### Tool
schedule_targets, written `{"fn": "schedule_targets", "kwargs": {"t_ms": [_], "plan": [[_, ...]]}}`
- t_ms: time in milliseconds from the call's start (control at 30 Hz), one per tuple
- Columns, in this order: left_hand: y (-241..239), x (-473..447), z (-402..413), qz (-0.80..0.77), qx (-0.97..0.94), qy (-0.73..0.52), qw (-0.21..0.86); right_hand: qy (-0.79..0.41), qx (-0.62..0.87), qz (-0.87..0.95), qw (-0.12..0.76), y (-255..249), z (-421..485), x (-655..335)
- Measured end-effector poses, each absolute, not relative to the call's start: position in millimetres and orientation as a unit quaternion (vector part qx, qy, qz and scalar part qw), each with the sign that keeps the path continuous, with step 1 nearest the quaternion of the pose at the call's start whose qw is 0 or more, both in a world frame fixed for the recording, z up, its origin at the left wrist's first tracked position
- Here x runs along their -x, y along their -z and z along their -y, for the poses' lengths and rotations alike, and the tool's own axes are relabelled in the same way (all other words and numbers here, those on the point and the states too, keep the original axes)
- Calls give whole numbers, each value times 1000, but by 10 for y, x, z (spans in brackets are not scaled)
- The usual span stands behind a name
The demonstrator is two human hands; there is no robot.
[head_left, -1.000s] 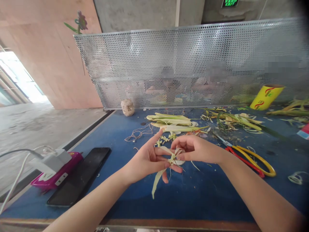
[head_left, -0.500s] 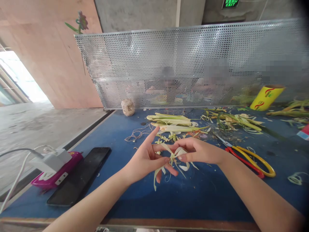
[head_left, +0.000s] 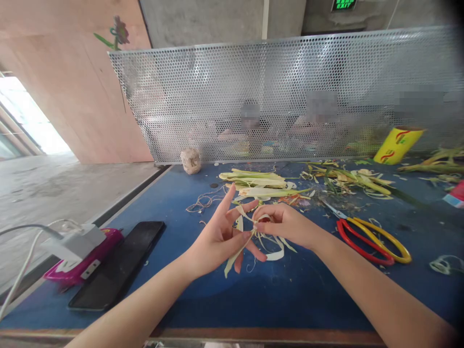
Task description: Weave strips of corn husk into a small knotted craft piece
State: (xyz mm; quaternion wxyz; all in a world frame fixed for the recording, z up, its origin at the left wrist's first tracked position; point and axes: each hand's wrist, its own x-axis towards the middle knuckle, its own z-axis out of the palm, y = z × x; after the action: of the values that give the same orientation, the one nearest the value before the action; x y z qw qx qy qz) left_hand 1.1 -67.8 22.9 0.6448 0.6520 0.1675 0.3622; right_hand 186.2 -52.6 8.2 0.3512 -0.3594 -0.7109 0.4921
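Note:
My left hand (head_left: 223, 239) pinches a bunch of pale husk strips (head_left: 276, 255) between thumb and fingers, with its index finger stretched out. At the same bunch, my right hand (head_left: 284, 222) grips strips near the middle, thumb against curled fingers. Loose strip ends hang below both hands, some curling, over the blue table (head_left: 290, 299). The exact crossing of the strips is partly hidden by the fingers. Just beyond my hands lie pale green husk leaves (head_left: 253, 180) in a pile, with small scraps around them.
Red-and-yellow-handled scissors (head_left: 366, 237) lie at the right. A black phone (head_left: 119, 266) and a magenta power strip (head_left: 81, 270) with a white charger (head_left: 78, 244) are at the left. Thin string (head_left: 203, 202), a twine roll (head_left: 190, 161), a yellow tube (head_left: 398, 146) and a perforated metal screen (head_left: 217, 96) stand beyond.
My right hand has shifted slightly left and up, closer to my left fingers. The strips now hang differently, with a broad curl lower at the right. Both hands keep their grip.

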Motion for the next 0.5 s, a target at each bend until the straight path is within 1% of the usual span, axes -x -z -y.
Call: {"fn": "schedule_targets", "kwargs": {"t_ms": [133,267,500], "plan": [[-222,-3,678,-156,-649,-355,654,-482,374,707,358,-97,527,-1881],[-229,-2,690,-154,-646,-350,661,-502,363,698,359,-100,533,-1882],[-259,-1,690,-205,-626,-376,652,-493,348,724,335,-113,538,-1921]]}}
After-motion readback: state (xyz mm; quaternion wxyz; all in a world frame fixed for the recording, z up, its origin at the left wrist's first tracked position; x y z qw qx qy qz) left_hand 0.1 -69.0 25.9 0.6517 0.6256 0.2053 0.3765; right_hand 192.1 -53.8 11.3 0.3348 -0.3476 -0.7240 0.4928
